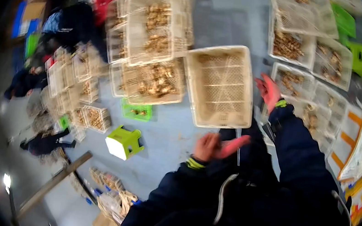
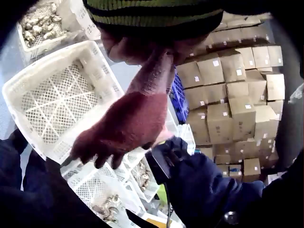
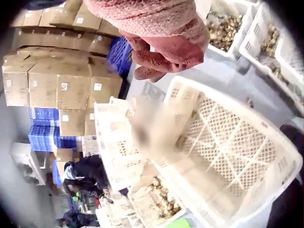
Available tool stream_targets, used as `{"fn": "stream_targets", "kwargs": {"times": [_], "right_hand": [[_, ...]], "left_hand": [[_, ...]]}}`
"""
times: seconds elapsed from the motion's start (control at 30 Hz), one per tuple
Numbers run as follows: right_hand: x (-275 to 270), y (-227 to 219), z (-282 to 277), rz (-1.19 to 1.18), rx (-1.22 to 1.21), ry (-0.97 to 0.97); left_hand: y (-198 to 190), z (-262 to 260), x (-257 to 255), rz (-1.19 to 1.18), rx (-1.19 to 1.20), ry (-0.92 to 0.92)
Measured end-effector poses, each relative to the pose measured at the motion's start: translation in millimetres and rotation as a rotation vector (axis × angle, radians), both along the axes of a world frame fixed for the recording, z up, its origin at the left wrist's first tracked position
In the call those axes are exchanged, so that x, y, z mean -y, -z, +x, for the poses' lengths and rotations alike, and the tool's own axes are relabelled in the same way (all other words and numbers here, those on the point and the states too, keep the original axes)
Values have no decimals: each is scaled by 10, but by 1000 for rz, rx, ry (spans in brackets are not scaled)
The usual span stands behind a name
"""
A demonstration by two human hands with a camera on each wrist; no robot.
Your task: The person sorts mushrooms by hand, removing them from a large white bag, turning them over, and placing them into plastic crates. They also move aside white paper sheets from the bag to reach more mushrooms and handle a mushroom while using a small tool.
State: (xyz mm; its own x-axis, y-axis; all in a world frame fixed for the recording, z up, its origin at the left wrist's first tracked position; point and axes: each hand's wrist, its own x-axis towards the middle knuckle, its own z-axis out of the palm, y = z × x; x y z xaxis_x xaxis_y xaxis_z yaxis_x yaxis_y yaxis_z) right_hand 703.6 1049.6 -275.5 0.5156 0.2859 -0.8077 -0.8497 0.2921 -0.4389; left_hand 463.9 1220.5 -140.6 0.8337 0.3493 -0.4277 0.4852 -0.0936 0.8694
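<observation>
A white plastic crate (image 1: 221, 88) with mesh walls and floor lies in front of the person, its ribbed bottom in plain sight. My left hand (image 1: 220, 147), in a reddish glove, hovers by the crate's near edge; the left wrist view shows its fingers (image 2: 109, 147) straight, holding nothing. Off the crate's right side is my right hand (image 1: 268, 91), also gloved and apart from the rim. In the right wrist view its fingers (image 3: 152, 64) are loosely bent around nothing. Both arms wear dark blue sleeves with yellow-green cuffs.
Stacked crates (image 1: 149, 57) of small brownish-yellow pieces stand left; more crates (image 1: 294, 48) are at right. A green stool (image 1: 125, 143) and a green basket (image 1: 136, 110) sit on the blue-grey floor. Cardboard boxes (image 2: 237, 109) rise behind. Another person (image 3: 88, 173) is farther off.
</observation>
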Motion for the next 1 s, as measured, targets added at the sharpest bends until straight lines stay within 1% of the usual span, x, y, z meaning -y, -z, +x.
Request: {"fn": "stream_targets", "kwargs": {"times": [0.03,0.07,0.1,0.13,0.17,0.2,0.27,0.3,0.33,0.4,0.43,0.47,0.53,0.6,0.63,0.67,0.7,0.73,0.77,0.8,0.87,0.9,1.0], "right_hand": [[253,231,80,16,-3,54],[326,422,120,-22,-4,107],[544,651,116,-53,-37,122],[624,874,159,-78,-70,130],[679,1124,135,-65,-88,171],[637,1202,108,-114,-106,210],[632,1494,162,-58,-150,13],[609,1877,128,-29,-128,-30],[565,2050,153,-19,-173,-51],[370,2374,155,-241,-213,-125],[329,2700,115,-310,-216,-229],[316,2993,38,-309,-247,-182],[238,3497,-6,-395,-284,-235],[135,3521,136,-556,-76,-590],[138,3938,56,-657,68,-660],[71,3926,95,-807,183,-790],[-28,3931,128,-858,231,-845],[-83,4042,127,-908,280,-898],[-126,4132,146,-909,340,-965],[-124,4178,120,-892,316,-963],[-272,4472,52,-1012,258,-957],[-246,4859,-54,-1116,334,-976],[-179,4622,1,-1044,370,-925]], "left_hand": [[144,-225,-232,-139,-260,-17],[-174,-143,-290,-64,-219,-94],[-11,-420,-297,-24,-271,-160],[195,-726,-399,21,-322,-235],[320,-947,-461,92,-320,-214],[388,-1189,-528,161,-326,-190],[506,-1717,-772,-163,-494,-346],[493,-1678,-777,-210,-516,-419],[485,-1561,-755,-216,-520,-460],[554,-1470,-728,-214,-538,-532],[618,-1463,-729,-210,-547,-560],[679,-1471,-741,-215,-557,-596],[800,-1548,-727,-293,-557,-720],[875,-1661,-733,-374,-588,-842],[993,-2117,-749,160,-725,-649],[1034,-2171,-734,165,-741,-657],[1093,-2214,-718,148,-764,-691],[1160,-2199,-698,131,-786,-724],[1237,-2190,-647,202,-775,-738],[1261,-2168,-627,205,-784,-749],[1321,-2024,-578,159,-799,-653],[1389,-2043,-567,160,-800,-660],[1310,-2166,-537,91,-777,-695]]}}
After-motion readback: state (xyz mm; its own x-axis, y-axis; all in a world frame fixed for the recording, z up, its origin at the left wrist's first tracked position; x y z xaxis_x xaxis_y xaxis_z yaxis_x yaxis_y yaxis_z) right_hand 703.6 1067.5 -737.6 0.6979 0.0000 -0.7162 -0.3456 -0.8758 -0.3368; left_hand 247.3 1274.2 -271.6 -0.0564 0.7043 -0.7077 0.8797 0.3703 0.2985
